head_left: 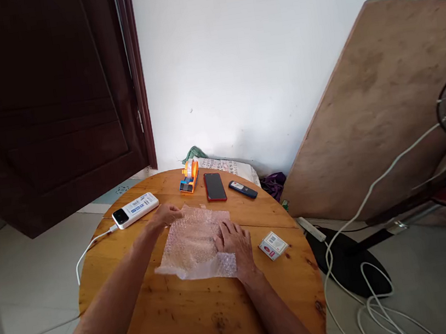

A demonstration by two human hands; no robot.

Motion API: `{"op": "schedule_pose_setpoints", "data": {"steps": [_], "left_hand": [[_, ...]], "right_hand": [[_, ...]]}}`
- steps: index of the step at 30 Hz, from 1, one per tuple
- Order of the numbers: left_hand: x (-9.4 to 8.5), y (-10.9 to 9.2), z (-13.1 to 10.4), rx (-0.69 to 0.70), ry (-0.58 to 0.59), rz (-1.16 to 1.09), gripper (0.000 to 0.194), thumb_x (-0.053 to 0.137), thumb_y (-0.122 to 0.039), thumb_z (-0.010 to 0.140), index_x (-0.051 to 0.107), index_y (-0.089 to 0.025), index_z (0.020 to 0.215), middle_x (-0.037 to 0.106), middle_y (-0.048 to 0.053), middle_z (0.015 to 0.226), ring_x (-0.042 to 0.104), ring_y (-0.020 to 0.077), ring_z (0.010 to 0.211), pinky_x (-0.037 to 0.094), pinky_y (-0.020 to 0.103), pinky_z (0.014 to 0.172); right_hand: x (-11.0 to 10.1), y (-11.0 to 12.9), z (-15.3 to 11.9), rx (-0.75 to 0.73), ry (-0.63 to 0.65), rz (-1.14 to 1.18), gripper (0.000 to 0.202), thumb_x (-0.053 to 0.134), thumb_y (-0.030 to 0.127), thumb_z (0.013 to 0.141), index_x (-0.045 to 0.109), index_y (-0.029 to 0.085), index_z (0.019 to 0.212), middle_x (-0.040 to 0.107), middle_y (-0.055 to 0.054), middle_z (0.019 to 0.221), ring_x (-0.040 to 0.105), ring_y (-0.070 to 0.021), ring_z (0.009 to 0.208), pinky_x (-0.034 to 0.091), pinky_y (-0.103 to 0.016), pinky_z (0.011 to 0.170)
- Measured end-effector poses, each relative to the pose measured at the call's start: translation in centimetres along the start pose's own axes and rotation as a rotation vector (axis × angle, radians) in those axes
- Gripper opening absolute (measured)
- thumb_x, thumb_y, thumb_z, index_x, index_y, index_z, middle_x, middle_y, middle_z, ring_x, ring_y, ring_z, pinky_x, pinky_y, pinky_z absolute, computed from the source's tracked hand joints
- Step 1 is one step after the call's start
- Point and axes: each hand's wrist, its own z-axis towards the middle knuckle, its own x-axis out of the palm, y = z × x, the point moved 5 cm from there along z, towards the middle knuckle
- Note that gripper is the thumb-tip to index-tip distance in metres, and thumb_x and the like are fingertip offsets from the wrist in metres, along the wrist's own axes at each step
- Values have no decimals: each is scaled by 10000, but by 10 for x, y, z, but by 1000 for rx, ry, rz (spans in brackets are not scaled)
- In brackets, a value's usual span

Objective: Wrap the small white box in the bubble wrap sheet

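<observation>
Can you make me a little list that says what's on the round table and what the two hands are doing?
table: round wooden table
middle: clear bubble wrap sheet
left hand: on the wrap's far left corner
right hand: flat on the wrap's right edge
left side: white power bank with white cable
far edge: orange tape dispenser, red-edged phone, dark remote
right side: small white and red box
</observation>
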Motion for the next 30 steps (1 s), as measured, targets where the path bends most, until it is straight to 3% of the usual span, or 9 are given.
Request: {"op": "schedule_pose_setpoints", "data": {"steps": [4, 7, 13, 18, 21, 22, 24, 26, 30], "left_hand": [[-3, -5, -7, 24, 71, -147, 280, 692, -392, 634, 503, -185, 640, 455, -61, 497, 411, 92, 465, 304, 210, 461], [-2, -8, -10, 51, 58, -199, 286, 641, -423, 675, 481, -190, 636, 465, -55, 512, 408, 88, 470, 320, 210, 474], [-7, -3, -5, 97, -181, -121, 259, 563, -357, 762, 457, -190, 595, 451, -51, 548, 437, 95, 527, 338, 221, 534], [-15, -3, -9, 97, -324, 57, 162, 583, -299, 783, 587, -178, 675, 605, 13, 706, 572, 168, 730, 427, 263, 678], [-7, -11, -38, 180, -377, 168, 166, 581, -257, 811, 656, -189, 943, 666, 71, 1032, 604, 218, 975, 456, 324, 868], [2, -17, -54, 295, -365, 265, 208, 568, -242, 828, 658, -189, 1009, 664, 87, 1084, 601, 228, 1025, 454, 346, 922], [28, -24, -91, 528, -247, 416, 242, 577, -245, 843, 669, -201, 1063, 667, 96, 1113, 586, 248, 1098, 442, 387, 995], [54, -21, -126, 654, -129, 507, 284, 616, -290, 840, 667, -212, 1108, 648, 108, 1184, 567, 274, 1157, 432, 439, 1032], [81, -1, -166, 676, 25, 628, 542, 709, -420, 778, 600, -211, 1266, 501, 157, 1432, 401, 359, 1365, 259, 593, 1152]], "right_hand": [[-2, 1, 0, 3, 8, 4, 363, 524, 276, 933, 572, 178, 1280, 565, -108, 1380, 498, -254, 1195, 353, -380, 924], [-4, 2, -1, 0, 5, 2, 349, 516, 293, 943, 578, 181, 1268, 563, -109, 1382, 494, -257, 1205, 348, -381, 933], [-8, 4, -3, -8, 18, -6, 350, 489, 297, 957, 568, 172, 1273, 545, -112, 1400, 484, -259, 1221, 337, -384, 942], [-14, 6, -6, -26, -17, 1, 312, 478, 275, 962, 569, 162, 1239, 559, -110, 1372, 485, -256, 1196, 330, -385, 934], [-15, 8, -6, -46, -29, 15, 291, 484, 287, 963, 572, 165, 1212, 576, -113, 1337, 488, -261, 1175, 333, -383, 908], [-15, 8, -6, -49, -35, 18, 292, 485, 293, 963, 570, 164, 1211, 577, -119, 1331, 486, -265, 1175, 332, -383, 906], [-15, 9, -6, -53, -40, 23, 304, 485, 308, 966, 562, 160, 1221, 572, -130, 1335, 482, -270, 1177, 330, -383, 904], [-13, 9, -6, -51, -31, 29, 316, 482, 323, 968, 561, 158, 1226, 564, -133, 1347, 481, -274, 1180, 331, -386, 907], [-11, 6, -4, -34, -5, 52, 314, 463, 308, 972, 562, 179, 1241, 559, -119, 1366, 478, -267, 1194, 328, -384, 928]]}}
